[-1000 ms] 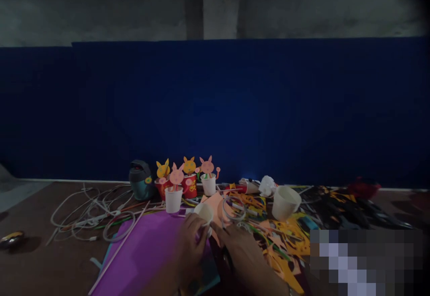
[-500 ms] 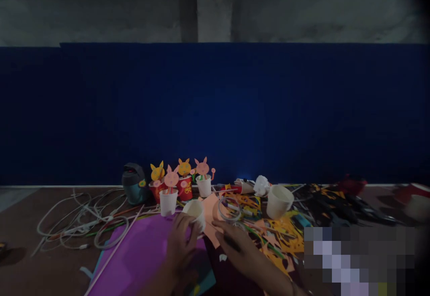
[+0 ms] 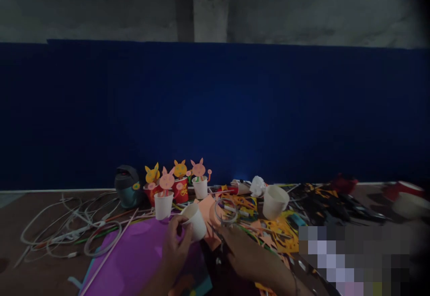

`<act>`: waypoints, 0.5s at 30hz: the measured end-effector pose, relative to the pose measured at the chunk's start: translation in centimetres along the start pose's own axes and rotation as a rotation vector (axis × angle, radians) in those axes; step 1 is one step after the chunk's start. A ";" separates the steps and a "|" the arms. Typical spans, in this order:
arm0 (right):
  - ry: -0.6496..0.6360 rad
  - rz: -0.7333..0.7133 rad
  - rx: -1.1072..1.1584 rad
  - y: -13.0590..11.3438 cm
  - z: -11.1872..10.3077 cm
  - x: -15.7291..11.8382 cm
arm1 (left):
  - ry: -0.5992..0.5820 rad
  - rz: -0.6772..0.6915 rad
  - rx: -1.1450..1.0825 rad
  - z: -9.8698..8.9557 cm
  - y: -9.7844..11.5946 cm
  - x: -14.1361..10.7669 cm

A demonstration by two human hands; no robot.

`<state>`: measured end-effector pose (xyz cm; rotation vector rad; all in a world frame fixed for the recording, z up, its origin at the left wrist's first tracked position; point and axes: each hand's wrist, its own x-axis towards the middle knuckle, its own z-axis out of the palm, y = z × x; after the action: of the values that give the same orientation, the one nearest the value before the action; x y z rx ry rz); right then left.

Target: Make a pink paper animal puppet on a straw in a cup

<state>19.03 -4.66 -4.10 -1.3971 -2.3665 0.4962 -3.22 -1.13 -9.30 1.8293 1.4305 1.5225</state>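
Observation:
A white paper cup [image 3: 197, 223], tilted with its mouth up and to the left, is in my left hand [image 3: 176, 244], whose thumb and fingers grip its rim side. Just to the right, my right hand [image 3: 240, 249] reaches over the orange paper [image 3: 208, 211], with its fingers drawn together. A small dark tip shows at those fingers, too dim to name. Close beyond them lies a clear ring-shaped roll of tape [image 3: 226, 211]. Beneath the left hand spreads a purple sheet [image 3: 134, 255].
Paper animal figures stand in cups, including a white cup [image 3: 163, 205], behind the purple sheet. A teal container [image 3: 127, 188] and tangled white cables [image 3: 67, 229] are at left. Another white cup [image 3: 275, 202], crumpled white paper [image 3: 258, 186] and yellow paper scraps [image 3: 285, 233] lie at right.
The cup in my left hand has been tipped and turned further. My right hand has drawn its fingers in near the orange paper. The view has shifted slightly.

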 end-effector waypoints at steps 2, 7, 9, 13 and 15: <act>0.019 0.092 -0.089 0.2 -0.9 0.4 | -0.009 0.007 0.006 0.0 0.2 0.1; 0.057 0.515 -0.381 3.5 -2.6 2.0 | -0.055 0.055 0.023 0.6 0.1 -0.1; 0.050 0.518 -0.396 4.9 -2.4 2.3 | -0.076 0.089 0.050 0.7 0.0 -0.3; 0.060 0.495 -0.378 6.0 -1.4 2.3 | -0.120 0.154 0.089 0.7 0.3 -0.3; 0.070 0.483 -0.363 6.1 -1.3 2.2 | -0.125 0.158 0.067 0.6 0.6 -0.4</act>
<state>23.26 0.21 -5.46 -2.1295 -2.1262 0.1268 -2.33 -1.49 -9.22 2.0830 1.3214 1.4181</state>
